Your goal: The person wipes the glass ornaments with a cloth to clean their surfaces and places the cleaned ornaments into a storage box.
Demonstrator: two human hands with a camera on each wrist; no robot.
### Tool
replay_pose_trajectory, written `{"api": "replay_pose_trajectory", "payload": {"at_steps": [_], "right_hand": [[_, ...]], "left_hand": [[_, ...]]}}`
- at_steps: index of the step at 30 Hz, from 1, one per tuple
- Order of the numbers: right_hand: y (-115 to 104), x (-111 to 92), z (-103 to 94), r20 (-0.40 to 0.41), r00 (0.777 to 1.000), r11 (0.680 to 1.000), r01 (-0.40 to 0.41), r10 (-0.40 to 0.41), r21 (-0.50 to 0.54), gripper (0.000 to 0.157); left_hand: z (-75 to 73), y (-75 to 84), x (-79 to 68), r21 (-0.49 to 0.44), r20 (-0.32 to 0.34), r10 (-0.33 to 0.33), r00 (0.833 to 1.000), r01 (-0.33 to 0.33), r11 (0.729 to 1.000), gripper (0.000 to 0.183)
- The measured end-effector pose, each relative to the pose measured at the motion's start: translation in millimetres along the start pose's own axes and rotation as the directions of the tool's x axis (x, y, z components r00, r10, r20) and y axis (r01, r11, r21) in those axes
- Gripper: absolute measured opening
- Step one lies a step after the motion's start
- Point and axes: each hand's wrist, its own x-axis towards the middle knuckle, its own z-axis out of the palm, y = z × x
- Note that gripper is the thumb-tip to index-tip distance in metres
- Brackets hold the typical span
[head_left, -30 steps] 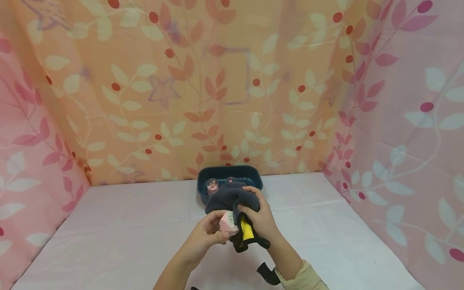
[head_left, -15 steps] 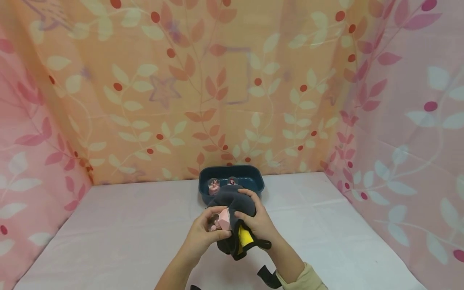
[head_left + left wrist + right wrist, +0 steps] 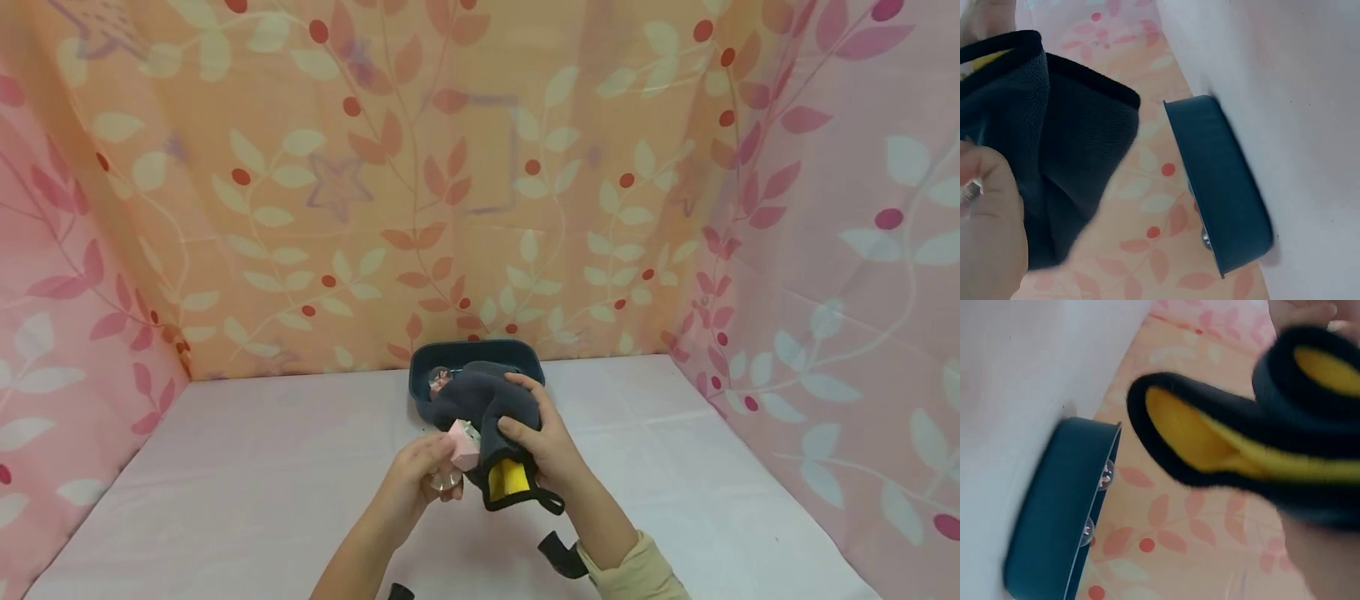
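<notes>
My left hand [image 3: 412,475] grips a small snow globe [image 3: 464,446] with a pink faceted base, its clear dome tipped downward. My right hand [image 3: 551,437] holds a dark grey cloth [image 3: 480,396] with black edging, a loop and a yellow underside. The cloth lies against the globe's base in the head view. In the right wrist view the folded cloth [image 3: 1197,434] shows its yellow inner face. The left wrist view has the grey side of the cloth [image 3: 1085,137] beside the left hand [image 3: 988,219], whose fingers mostly hide the globe.
Behind the hands a dark teal basin [image 3: 525,354] stands on the white-covered table [image 3: 285,483]. Inside it is another snow globe [image 3: 439,381]; the right wrist view shows two domes [image 3: 1105,475] at its rim. Black straps [image 3: 562,557] show near the wrists. Patterned curtains enclose the table.
My left hand has turned the snow globe, so its dome now points down and its base up towards the cloth. The cloth has shifted slightly up and now covers one globe in the basin.
</notes>
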Motion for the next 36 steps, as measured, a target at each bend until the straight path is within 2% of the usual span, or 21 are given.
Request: {"api": "replay_pose_trajectory", "payload": {"at_steps": [3,5,7,10,14,17,19,21,24,31,33,36], "right_hand": [[4,-1,-0.9,0.196,0.981,1.0,-0.013,0.013,0.001,0.078],[7,-2,-0.7,0.249,0.969,1.0,-0.003,0.008,-0.019,0.079],[11,-3,-2.3,0.255,0.967,0.999,0.01,0.0,-0.036,0.075],[16,-3,-4.8,0.195,0.98,0.996,0.054,-0.04,-0.069,0.06],[19,-3,-3.9,0.09,0.995,0.996,0.058,-0.051,-0.072,0.038],[20,-3,0.0,-0.022,1.0,1.0,0.011,-0.011,-0.012,0.037],[20,-3,2.8,-0.115,0.993,0.999,-0.019,0.023,0.04,0.04],[20,-4,4.3,-0.194,0.98,0.996,-0.022,0.037,0.081,0.039],[19,-5,4.6,-0.271,0.962,0.995,-0.015,0.041,0.098,0.039],[13,-4,2.0,-0.333,0.942,0.998,-0.03,0.047,0.056,0.041],[12,-6,-0.4,-0.376,0.925,0.998,-0.047,0.062,0.048,0.043],[8,-10,-6.7,-0.448,0.891,0.997,-0.058,0.075,0.051,0.046]], "left_hand": [[2.3,1.8,0.6,-0.003,0.014,-0.052,0.999,0.052,0.999,0.027],[5.0,2.3,0.6,-0.011,0.01,-0.093,0.996,0.093,0.996,0.028],[7.2,2.4,0.2,-0.032,0.013,-0.118,0.993,0.119,0.992,0.029],[7.9,0.6,0.0,-0.078,0.062,-0.118,0.991,0.123,0.989,0.03],[6.6,-2.5,1.1,-0.112,0.111,-0.109,0.988,0.122,0.986,0.032],[5.7,-3.9,2.0,-0.133,0.109,-0.123,0.986,0.137,0.982,0.025],[5.8,-4.4,2.3,-0.159,0.101,-0.147,0.984,0.162,0.974,0.016],[6.3,-4.6,2.6,-0.187,0.084,-0.174,0.981,0.188,0.964,0.033],[7.7,-5.1,3.6,-0.21,0.033,-0.193,0.981,0.196,0.958,0.058],[10.6,-6.0,8.8,-0.141,-0.136,-0.126,0.983,0.106,0.984,0.064],[9.8,-5.6,11.2,-0.111,-0.197,-0.102,0.975,0.082,0.99,0.061],[6.9,-3.5,16.1,-0.053,-0.296,-0.071,0.953,0.058,0.997,0.056]]}}
